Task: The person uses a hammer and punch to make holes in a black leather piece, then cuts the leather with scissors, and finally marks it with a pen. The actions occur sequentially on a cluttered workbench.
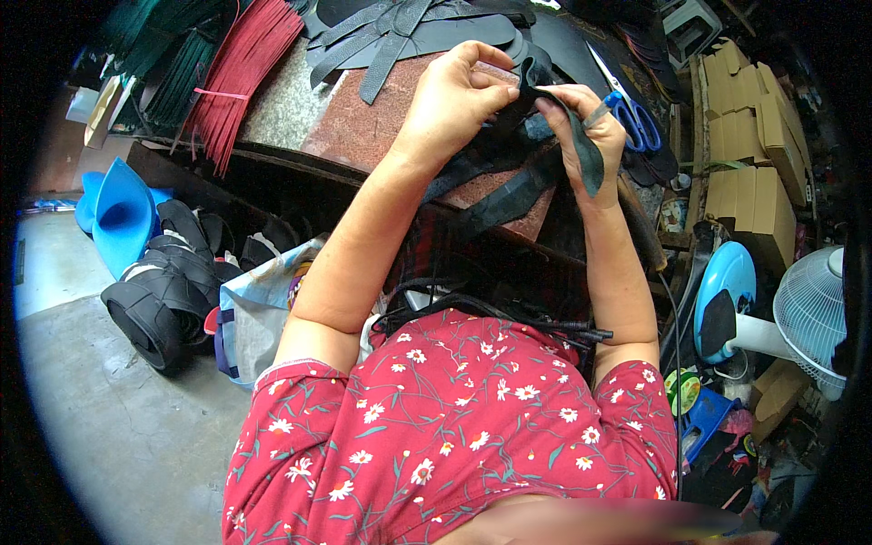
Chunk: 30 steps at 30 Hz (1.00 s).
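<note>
Over the table, my two hands hold a dark leather strap piece (584,156) between them. My left hand (454,107) is closed, with thumb and index finger pinching the folded end of the strap. Around the other part is my right hand (592,127), its thumb pressing on the strap while the free end hangs down past the palm. A small grey-blue item (597,113) shows by the right fingers; whether it is held cannot be told. Just beyond that hand lie scissors (640,123) with blue handles. Further dark strips (513,204) lie below my hands.
Black leather pieces (409,45) are piled at the table's back, beside bundles of red strips (238,86) and dark green strips (173,86). Stacked black footwear parts (159,304) and a bag (259,313) stand at left. A fan (799,309) and cardboard boxes (749,136) are at right.
</note>
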### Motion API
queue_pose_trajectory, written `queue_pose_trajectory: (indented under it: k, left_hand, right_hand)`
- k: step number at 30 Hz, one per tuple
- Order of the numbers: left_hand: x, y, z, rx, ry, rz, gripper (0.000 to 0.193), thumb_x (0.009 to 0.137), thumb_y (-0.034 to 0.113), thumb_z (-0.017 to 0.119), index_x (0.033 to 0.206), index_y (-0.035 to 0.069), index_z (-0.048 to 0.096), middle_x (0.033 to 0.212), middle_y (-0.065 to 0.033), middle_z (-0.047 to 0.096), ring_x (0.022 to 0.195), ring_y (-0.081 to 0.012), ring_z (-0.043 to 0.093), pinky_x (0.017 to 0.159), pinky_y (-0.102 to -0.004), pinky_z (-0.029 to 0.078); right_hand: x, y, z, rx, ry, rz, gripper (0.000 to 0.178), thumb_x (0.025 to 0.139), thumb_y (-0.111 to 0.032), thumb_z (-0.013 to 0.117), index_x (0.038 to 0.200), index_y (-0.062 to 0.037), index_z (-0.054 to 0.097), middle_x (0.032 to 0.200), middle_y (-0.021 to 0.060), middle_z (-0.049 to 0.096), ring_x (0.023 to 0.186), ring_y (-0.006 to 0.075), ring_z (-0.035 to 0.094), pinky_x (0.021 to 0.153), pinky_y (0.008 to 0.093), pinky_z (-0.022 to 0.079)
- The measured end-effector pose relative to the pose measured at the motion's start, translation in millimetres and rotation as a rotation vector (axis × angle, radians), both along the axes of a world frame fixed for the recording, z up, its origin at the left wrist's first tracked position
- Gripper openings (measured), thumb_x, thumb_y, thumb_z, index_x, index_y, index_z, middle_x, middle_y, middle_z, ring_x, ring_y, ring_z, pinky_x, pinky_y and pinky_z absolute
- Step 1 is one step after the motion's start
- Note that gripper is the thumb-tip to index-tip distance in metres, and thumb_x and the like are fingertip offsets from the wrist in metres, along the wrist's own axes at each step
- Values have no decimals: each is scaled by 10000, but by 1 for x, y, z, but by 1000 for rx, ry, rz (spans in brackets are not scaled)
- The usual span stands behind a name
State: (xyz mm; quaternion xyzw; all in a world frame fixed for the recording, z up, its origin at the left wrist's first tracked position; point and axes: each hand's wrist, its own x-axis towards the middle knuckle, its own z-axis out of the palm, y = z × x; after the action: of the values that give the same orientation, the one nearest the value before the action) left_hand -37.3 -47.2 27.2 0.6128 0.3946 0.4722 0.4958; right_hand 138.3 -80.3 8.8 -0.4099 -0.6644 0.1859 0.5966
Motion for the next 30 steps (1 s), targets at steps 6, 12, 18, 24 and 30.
queue_pose_trajectory:
  k: [6,12,18,24,30]
  left_hand:
    - [-1,-6,4,37,27,-13,384,823,46,700,1180,15,563,893,-92,711,784,-93,647,676,-217,514]
    - [-2,-7,5,74,21,7,397,812,43,703,1183,9,565,872,-93,711,760,-94,648,665,-216,506]
    - [-3,-6,3,51,18,17,414,806,50,708,1191,8,564,871,-94,712,745,-85,642,640,-204,488]
    - [-2,-5,1,48,-12,3,412,808,60,709,1191,11,568,860,-87,709,735,-84,641,630,-201,486]
    - [0,-7,-2,31,39,36,378,808,51,690,1166,2,578,845,-80,704,749,-90,647,660,-214,505]
  right_hand:
    - [0,0,-2,46,-72,-7,145,783,-12,751,924,-36,727,869,51,668,786,141,635,703,253,508]
    - [1,1,-2,52,-52,-8,154,771,-16,755,922,-28,732,864,69,677,809,166,651,727,272,517]
    - [2,1,-2,69,-97,-14,162,758,-19,764,917,-25,734,867,79,683,815,173,657,738,269,518]
    - [2,0,0,59,-172,-33,183,745,-23,765,925,-25,734,880,78,690,821,173,661,745,270,519]
    - [2,0,1,193,-374,-67,274,693,-31,731,967,-31,726,894,104,674,809,228,666,727,287,535]
